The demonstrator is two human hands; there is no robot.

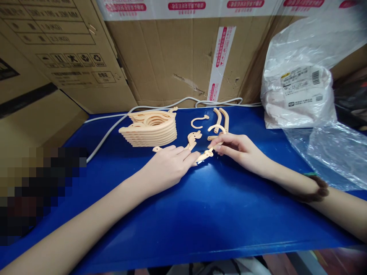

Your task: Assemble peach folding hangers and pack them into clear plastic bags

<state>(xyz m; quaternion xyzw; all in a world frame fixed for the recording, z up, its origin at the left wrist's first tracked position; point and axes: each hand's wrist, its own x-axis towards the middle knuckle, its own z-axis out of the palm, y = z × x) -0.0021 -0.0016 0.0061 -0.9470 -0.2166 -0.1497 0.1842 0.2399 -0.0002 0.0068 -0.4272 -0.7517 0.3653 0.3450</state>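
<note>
My left hand [169, 168] is closed over a peach-coloured plastic hanger arm [204, 156] near the middle of the table, and its fingers cover most of that piece. My right hand [241, 150] pinches a peach hanger hook [217, 127] between thumb and fingers. The lower end of this hook meets the tip of the hanger arm; whether it is seated there I cannot tell. Just beyond my left fingers is another curved hanger piece [193, 138]. A loose hook [195, 124] and several loose hanger arms [225, 117] lie farther back.
A neat stack of peach hangers [149, 135] stands at the back left. A white cable [106, 138] runs along the rear and left of the blue tabletop [200, 225]. Cardboard boxes [172, 57] wall the back. Clear plastic bags [301, 95] occupy the right.
</note>
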